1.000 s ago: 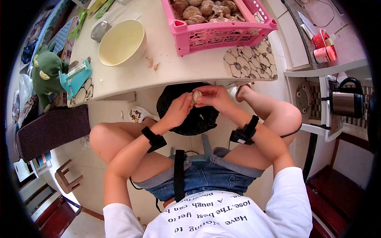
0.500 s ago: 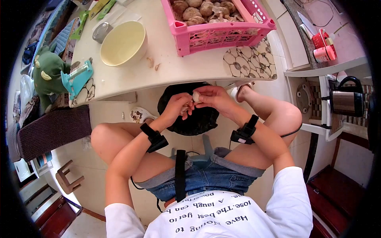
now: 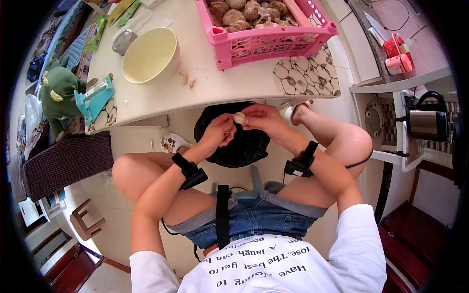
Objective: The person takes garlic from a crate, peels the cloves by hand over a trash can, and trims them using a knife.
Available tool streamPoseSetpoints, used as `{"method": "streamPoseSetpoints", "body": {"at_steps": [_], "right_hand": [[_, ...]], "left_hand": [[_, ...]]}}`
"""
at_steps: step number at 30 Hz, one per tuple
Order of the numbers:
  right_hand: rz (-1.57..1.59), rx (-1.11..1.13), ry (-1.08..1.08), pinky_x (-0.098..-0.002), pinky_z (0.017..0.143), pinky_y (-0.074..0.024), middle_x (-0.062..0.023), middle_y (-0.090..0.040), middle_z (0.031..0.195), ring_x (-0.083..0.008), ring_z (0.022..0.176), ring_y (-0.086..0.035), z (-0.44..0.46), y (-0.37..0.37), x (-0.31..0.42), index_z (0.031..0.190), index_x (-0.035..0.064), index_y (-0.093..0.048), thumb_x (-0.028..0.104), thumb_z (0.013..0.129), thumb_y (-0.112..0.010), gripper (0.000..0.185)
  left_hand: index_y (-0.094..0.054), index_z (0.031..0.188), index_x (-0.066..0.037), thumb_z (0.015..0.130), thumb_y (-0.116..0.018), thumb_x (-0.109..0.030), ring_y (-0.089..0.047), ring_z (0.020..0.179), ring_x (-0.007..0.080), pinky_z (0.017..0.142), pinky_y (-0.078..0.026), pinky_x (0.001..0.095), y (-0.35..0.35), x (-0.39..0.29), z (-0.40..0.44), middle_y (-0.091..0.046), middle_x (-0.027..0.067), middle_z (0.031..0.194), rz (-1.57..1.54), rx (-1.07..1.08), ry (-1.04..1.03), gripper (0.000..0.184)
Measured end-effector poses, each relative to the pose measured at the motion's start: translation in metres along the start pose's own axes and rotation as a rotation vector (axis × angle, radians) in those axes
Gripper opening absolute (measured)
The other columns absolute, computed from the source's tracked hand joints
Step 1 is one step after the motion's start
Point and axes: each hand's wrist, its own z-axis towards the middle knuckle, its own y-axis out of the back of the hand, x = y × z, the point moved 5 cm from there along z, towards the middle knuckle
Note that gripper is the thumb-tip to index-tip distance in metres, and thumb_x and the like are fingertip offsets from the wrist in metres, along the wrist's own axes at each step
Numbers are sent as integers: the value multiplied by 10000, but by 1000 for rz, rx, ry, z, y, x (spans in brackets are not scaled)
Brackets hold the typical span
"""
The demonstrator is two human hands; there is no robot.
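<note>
A pale garlic clove (image 3: 239, 117) is between the fingertips of both hands, above a black-lined bin (image 3: 242, 149) on the floor between my legs. My right hand (image 3: 266, 119) pinches it from the right with thumb and fingers. At its left end, my left hand (image 3: 218, 132) is closed, with thumb and forefinger against the clove and the other fingers curled in. Whether those curled fingers hold anything more is hidden.
On the white table (image 3: 146, 100) are a cream bowl (image 3: 150, 56), a pink crate (image 3: 273, 49) of brownish bulbs (image 3: 237, 17), a tin can (image 3: 124, 42), a turquoise stand (image 3: 95, 97) and bits of peel (image 3: 192, 84). The table edge lies just beyond my hands.
My hands have shifted slightly toward the table. The clove has turned from upright to lying more sideways, and my left fingers have curled in more.
</note>
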Motion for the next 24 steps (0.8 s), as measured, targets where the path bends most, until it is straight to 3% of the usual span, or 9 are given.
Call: {"method": "streamPoseSetpoints", "body": {"at_steps": [2,6,11,13,20,24], "right_hand": [[83,-54,1,-282,759,-545,-129,-628,959,-185,832,-634,-1,0,2,1074,-46,-567,78,833,-633,279],[127,-20,-3,-281,742,-550,-125,-628,940,-183,826,-636,-5,-6,3,1060,-48,-566,118,865,-610,260],[-19,-18,56,-265,627,-548,-79,-619,839,-146,706,-609,-4,-15,-2,1056,-37,-568,189,907,-559,271],[-84,-18,66,-258,583,-527,-66,-604,792,-136,657,-585,-3,-14,-8,1013,-27,-567,202,918,-535,250],[-230,-20,64,-251,460,-435,-31,-526,644,-116,527,-506,-8,-21,-12,803,23,-493,266,966,-393,309],[-133,52,96,-250,455,-433,-28,-525,646,-114,528,-506,-4,-17,-11,827,25,-500,291,971,-381,325]], "left_hand": [[-508,966,-62,969,-401,-213,-399,504,77,420,-268,199,2,0,0,-459,-8,657,-17,-12,-12,185],[-522,893,-72,959,-447,-318,-381,522,45,405,-265,193,-4,-4,1,-447,-36,667,194,3,-165,265],[-526,893,-55,965,-431,-334,-378,532,42,429,-287,198,-3,-6,3,-439,-36,661,338,-67,-254,304],[-512,860,-3,966,-437,-285,-436,593,91,538,-373,234,-6,-12,-2,-498,21,691,484,-143,-322,310],[-513,927,4,976,-400,-255,-430,615,87,557,-375,232,-7,-3,-5,-504,18,716,482,-113,-329,286],[-499,1014,-25,984,-373,-248,-413,596,61,521,-336,192,-14,-3,-9,-492,-4,708,333,-40,-328,258]]}}
